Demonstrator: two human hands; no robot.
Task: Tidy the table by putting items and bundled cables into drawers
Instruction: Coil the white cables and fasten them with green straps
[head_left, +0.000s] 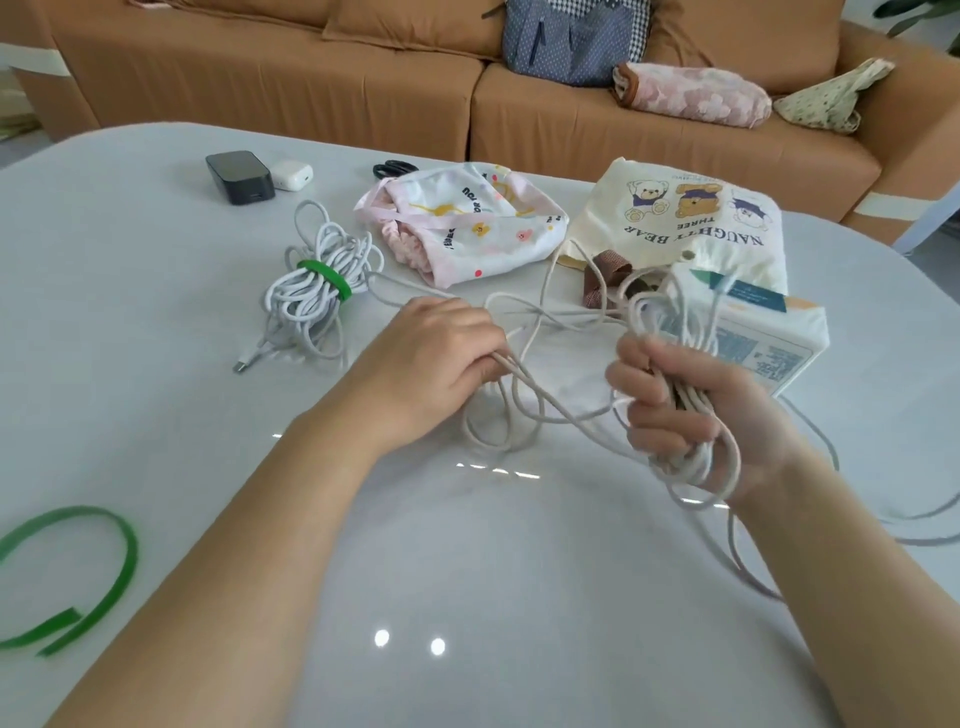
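1. A tan sofa (311, 78) runs along the far side, close behind the counter's back edge. It carries a blue dotted bag (571, 41), a pink quilted pouch (691, 93) and a floral cloth bag (826, 98). Its top is cut off by the frame.
2. The glossy white counter (130, 364) has rounded far corners. Its broadest bare stretch lies near the person, between and below the forearms.
3. A cream bear-print tote (675, 218) lies at the far right, just beside a pink-and-white printed pouch (467, 223).
4. A tissue pack (758, 343) sits against the tote, partly hidden behind the right hand.
5. The loose white cable (550, 410) is strung between both hands above the counter. Its tail trails off the right edge.
6. The right hand (675, 410) has its fingers curled tight around a bunch of cable loops.
7. The left hand (431, 358) pinches a few strands.
8. A bundled white cable (311, 291), cinched by a green tie, lies centre-left.
9. A loose green strap (104, 561) lies at the near left, cut by the frame.
10. A black charger block (240, 176) touches a white earbud case (292, 175) at the far left.
11. Black scissor handles (395, 168) peek out behind the pouch.
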